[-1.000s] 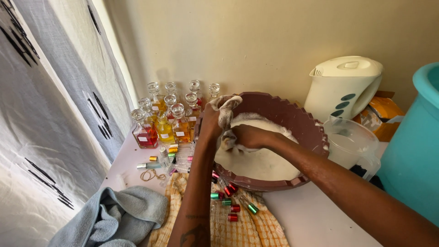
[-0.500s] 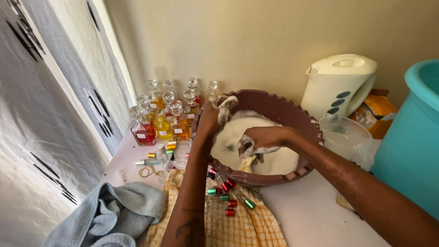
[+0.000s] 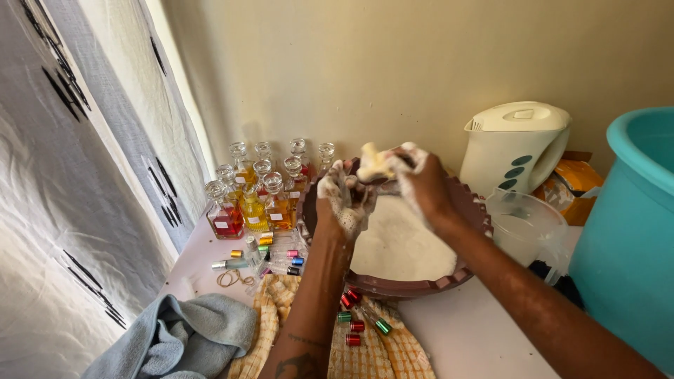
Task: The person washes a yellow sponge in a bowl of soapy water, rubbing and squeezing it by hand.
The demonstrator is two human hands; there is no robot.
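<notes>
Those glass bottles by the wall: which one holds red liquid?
The square glass bottle at the front left of the cluster, nearest the curtain. Its liquid is red; its neighbours hold yellow or amber liquid.

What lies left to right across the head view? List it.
Patterned curtain → glass bottles of coloured liquid → brown basin of suds, with the left hand and right hand lifted over it → white kettle → teal bucket.

My left hand (image 3: 340, 200) and right hand (image 3: 421, 184) are raised close together, foam-coated, forearms stretched forward, each grip curled closed.
</notes>
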